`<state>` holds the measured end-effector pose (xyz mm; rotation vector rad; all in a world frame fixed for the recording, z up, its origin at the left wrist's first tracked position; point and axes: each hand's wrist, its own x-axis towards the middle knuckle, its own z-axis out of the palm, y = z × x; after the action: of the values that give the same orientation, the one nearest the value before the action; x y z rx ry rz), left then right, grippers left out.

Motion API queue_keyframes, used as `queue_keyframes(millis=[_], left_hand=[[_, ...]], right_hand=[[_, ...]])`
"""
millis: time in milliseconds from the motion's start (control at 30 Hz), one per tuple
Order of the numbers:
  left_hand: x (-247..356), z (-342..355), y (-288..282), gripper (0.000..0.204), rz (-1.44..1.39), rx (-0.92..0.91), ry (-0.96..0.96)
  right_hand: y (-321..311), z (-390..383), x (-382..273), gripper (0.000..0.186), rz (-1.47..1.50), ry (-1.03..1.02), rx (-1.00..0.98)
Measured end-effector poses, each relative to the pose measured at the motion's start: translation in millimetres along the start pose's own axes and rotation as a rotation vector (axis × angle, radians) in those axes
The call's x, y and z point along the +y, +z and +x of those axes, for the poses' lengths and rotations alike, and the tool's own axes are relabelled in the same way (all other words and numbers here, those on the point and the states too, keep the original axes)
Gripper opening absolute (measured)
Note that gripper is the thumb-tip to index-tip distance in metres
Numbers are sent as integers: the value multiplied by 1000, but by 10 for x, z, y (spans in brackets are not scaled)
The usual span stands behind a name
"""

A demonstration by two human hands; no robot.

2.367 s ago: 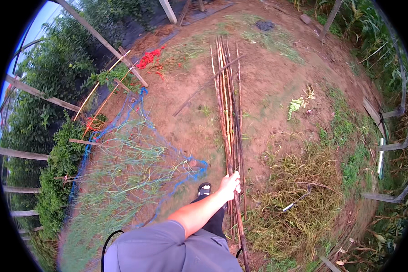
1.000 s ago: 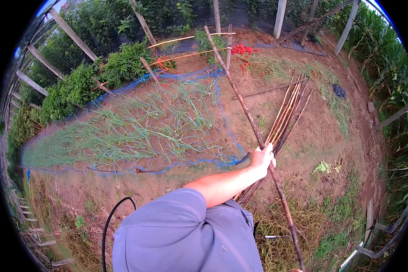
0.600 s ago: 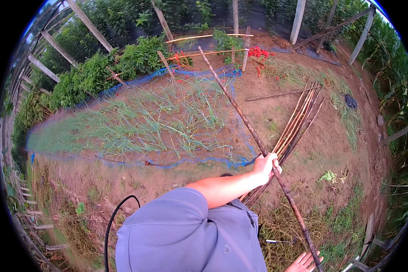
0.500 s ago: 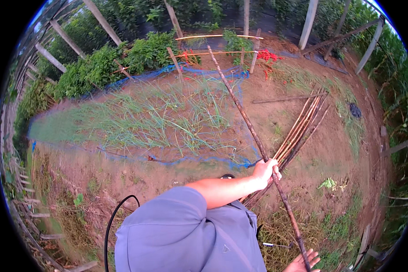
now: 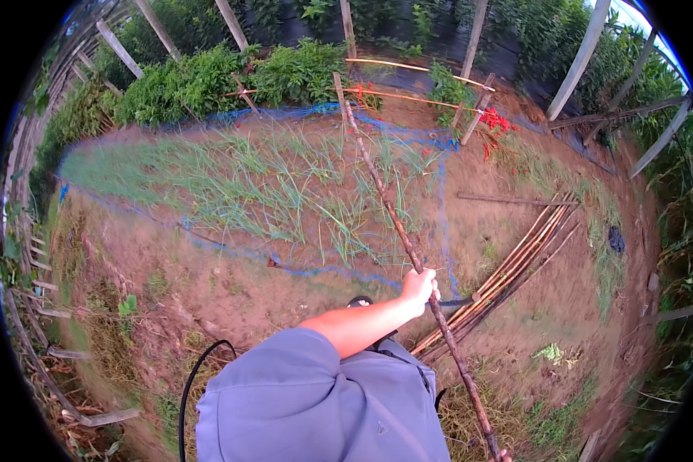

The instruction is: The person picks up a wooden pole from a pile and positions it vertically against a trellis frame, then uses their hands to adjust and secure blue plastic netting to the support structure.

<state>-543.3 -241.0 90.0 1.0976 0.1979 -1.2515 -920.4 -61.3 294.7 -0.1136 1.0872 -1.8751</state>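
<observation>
My left hand [image 5: 419,288] is wrapped round a long, thin, dark brown wooden stick [image 5: 389,208] at about the middle of its visible length. The stick slants from the upper middle, across the plot, to the lower edge. Down there, my right hand [image 5: 505,456] barely shows; its fingers appear closed on the stick's near part, and the rest of the hand is cut off. Beyond my left forearm, a bundle of long brown sticks [image 5: 508,281] lies on the soil to the right. Part of the bundle is hidden by my body and the held stick.
Blue netting [image 5: 335,272] borders a plot of thin green leafy plants [image 5: 269,192] ahead. At its far side stand wooden stakes [image 5: 477,109] with light crossbars and red ties [image 5: 497,120]. A single stick [image 5: 512,199] lies near the bundle's far end. Leafy bushes [image 5: 165,92] grow at far left.
The view has turned, so the plot sits farther right and lower. My left hand still grips the stick. My right hand, open beside the stick before, now shows only fingers closed at it.
</observation>
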Motion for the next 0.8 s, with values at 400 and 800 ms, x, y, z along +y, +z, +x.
queue_keyframes(millis=[400, 800], left_hand=[[634, 843, -492, 17, 74, 12, -119], [825, 897, -615, 17, 176, 70, -186]], right_hand=[[875, -704, 921, 52, -149, -2, 29], [879, -832, 1018, 51, -172, 12, -41]])
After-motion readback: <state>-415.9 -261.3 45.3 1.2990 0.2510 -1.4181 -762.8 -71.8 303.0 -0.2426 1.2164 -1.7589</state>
